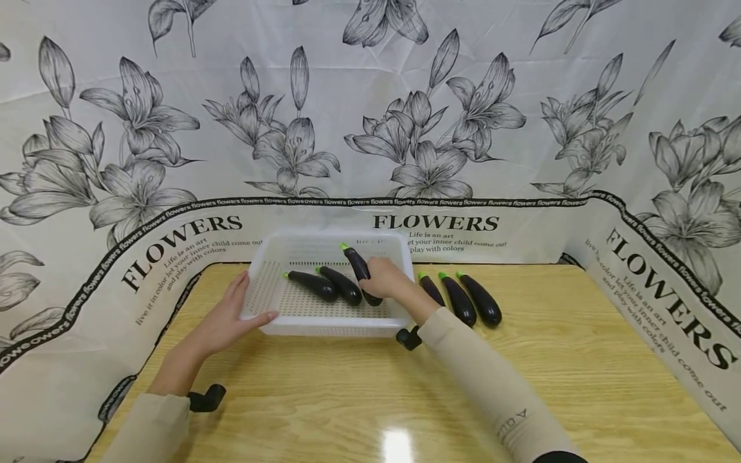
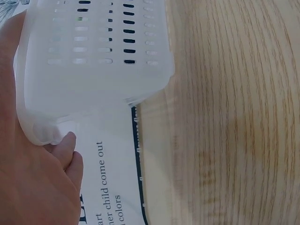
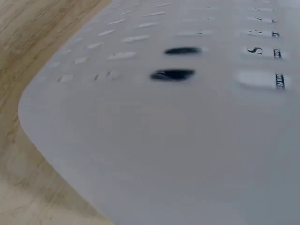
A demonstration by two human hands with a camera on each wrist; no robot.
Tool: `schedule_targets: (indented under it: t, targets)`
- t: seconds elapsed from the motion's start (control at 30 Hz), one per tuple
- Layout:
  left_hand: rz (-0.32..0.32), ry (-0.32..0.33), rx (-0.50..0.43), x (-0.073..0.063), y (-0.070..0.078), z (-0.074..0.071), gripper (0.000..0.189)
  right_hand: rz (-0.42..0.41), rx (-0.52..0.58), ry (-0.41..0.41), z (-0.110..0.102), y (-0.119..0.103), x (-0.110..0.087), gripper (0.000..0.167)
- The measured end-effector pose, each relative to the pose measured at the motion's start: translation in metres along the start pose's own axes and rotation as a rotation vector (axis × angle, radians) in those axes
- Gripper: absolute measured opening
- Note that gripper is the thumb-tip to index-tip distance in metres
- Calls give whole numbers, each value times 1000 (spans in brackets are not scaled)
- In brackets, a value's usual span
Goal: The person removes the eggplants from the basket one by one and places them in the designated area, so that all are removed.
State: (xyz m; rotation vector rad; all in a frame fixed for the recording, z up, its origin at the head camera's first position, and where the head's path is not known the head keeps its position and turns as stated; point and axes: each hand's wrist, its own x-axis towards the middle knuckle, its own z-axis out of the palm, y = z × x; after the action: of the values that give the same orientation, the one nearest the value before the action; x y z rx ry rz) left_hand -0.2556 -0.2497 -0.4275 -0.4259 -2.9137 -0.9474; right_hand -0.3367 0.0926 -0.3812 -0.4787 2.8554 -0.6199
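- At the far side of the wooden table (image 1: 324,399), left of its middle, is a white basket (image 1: 332,328) with many small holes.
- On the left end of this basket, the left hand (image 1: 228,321) grips the rim; its thumb is at the near corner and the other fingers bend round the outer side.
- Over the right part of the basket, the right hand (image 1: 384,280) has its fingers closed round one dark eggplant (image 1: 356,260), whose green stem points to the far left. Whether this eggplant touches the basket floor, I cannot tell.
- Just left of it, two more eggplants (image 1: 343,287) lie inside the basket, side by side.
- To the right of the basket, three other eggplants (image 1: 459,302) lie on the table in a row; the right arm partly covers the leftmost.
- Behind the table hangs a white cloth (image 1: 324,173) with printed flowers.
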Motion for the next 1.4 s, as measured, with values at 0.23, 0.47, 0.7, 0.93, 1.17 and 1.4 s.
schedule_targets:
  t: [0.23,0.47,0.7,0.93,1.17,1.4]
  targets:
    - [-10,0,-7,-4,-2,0,113,-49,48,33,-11,2,-17,22]
    - [2,3,-2,-2,-2,1,112,-91,94,49,-18,8,-28,25]
    - [5,5,2,-2,-1,1,112,-73,154,77,-26,10,-43,41]
    - [2,4,-1,-1,1,0,111,-83,195,116,-41,13,-53,49]
    - [7,2,-1,0,1,0,111,-81,169,145,-52,27,-64,50]
    - [3,-7,3,0,1,0,112,-89,156,173,-59,46,-75,53]
